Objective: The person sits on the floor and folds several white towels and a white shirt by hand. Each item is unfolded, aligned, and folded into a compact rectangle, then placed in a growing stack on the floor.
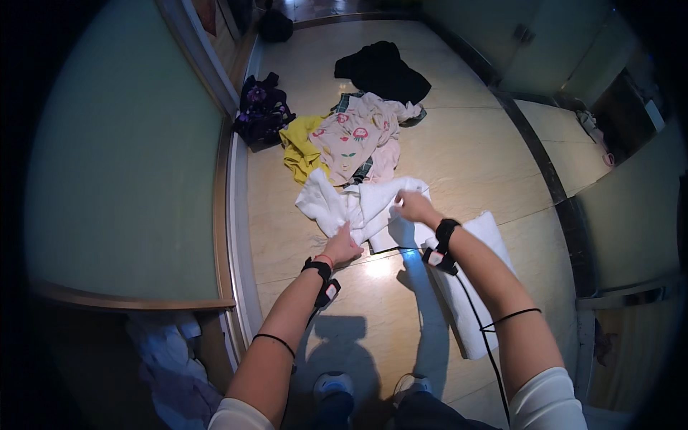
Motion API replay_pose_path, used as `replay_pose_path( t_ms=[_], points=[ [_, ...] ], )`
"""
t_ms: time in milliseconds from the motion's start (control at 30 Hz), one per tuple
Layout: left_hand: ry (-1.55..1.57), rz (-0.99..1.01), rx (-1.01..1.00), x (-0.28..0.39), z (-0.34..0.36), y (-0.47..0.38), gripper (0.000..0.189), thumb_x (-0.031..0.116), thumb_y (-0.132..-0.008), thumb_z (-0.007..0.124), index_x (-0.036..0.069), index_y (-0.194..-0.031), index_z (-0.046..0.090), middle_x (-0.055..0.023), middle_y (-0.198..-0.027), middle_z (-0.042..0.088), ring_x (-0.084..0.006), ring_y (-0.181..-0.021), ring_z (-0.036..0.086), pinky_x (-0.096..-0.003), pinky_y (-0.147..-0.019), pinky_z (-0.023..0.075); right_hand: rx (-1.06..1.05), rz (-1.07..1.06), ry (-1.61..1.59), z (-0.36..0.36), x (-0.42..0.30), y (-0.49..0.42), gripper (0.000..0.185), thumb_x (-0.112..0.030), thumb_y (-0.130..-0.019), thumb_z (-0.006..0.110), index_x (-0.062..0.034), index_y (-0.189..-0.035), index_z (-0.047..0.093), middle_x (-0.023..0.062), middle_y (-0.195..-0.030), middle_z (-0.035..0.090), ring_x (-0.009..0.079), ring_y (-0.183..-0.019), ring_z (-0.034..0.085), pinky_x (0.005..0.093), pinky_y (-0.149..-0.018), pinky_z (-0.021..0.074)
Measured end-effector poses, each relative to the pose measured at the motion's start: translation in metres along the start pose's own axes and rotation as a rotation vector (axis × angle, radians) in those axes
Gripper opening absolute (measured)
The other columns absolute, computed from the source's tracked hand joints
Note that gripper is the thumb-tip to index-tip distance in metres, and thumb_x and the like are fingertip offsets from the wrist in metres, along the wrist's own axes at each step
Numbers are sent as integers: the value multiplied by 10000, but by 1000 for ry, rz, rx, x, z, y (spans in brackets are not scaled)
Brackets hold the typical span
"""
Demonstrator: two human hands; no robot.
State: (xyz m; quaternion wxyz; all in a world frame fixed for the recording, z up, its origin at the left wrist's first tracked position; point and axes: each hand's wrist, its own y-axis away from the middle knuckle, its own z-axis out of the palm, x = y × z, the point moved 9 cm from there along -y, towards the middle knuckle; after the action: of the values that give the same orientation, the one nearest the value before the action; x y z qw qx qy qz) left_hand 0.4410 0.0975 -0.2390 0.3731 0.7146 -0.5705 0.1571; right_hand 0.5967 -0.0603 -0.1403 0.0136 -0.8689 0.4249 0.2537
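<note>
A white cloth garment lies partly bunched and partly flat on the tiled floor in front of me. At its near left edge, my left hand reaches onto the fabric with the index finger stretched out; whether it pinches the cloth is unclear. My right hand is on the garment's right part, its curled fingers closed at the edge of a fold and its fingertips slightly blurred. Beside my right forearm lies a long folded white cloth, partly covered by the arm and a black cable.
Beyond the garment is a pile with a pink printed shirt, a yellow garment and a black garment. Dark floral clothing rests against the left door frame. Fabric fills a dark opening at lower left.
</note>
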Motion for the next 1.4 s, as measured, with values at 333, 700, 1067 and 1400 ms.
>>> replay_pose_path(
  t_ms=[333,700,1067,1400],
  points=[
    [-291,117,146,23,12,69,480,385,-751,738,32,-1071,682,-197,-833,672,-388,-800,663,-450,-739,539,17,2,-6,119,16,98,180,-226,-858,624,-73,-952,638,194,-835,680,395,-829,661,476,-750,533],
    [85,200,-165,73,19,196,364,247,-942,573,-55,-1135,639,-154,-1068,689,-310,-1048,647,-401,-896,506,-257,391,-466,152,-12,147,736,-584,-971,422,86,-832,693,295,-813,693,444,-889,690,473,-814,538],
    [1479,-266,-281,44,-4,293,510,261,-1031,511,7,-1456,387,-145,-1314,589,-245,-1172,618,-362,-980,527,-84,751,-1016,188,42,191,803,-694,-912,493,78,-1111,585,239,-971,679,322,-849,690,402,-714,557],
    [825,-147,-845,90,47,336,520,297,-1010,563,65,-1458,432,-113,-1282,612,-185,-1157,587,-356,-1032,462,-333,339,-1778,93,-124,179,493,-275,-933,699,-3,-1302,517,98,-1182,657,190,-1024,658,343,-892,554]
  ],
)
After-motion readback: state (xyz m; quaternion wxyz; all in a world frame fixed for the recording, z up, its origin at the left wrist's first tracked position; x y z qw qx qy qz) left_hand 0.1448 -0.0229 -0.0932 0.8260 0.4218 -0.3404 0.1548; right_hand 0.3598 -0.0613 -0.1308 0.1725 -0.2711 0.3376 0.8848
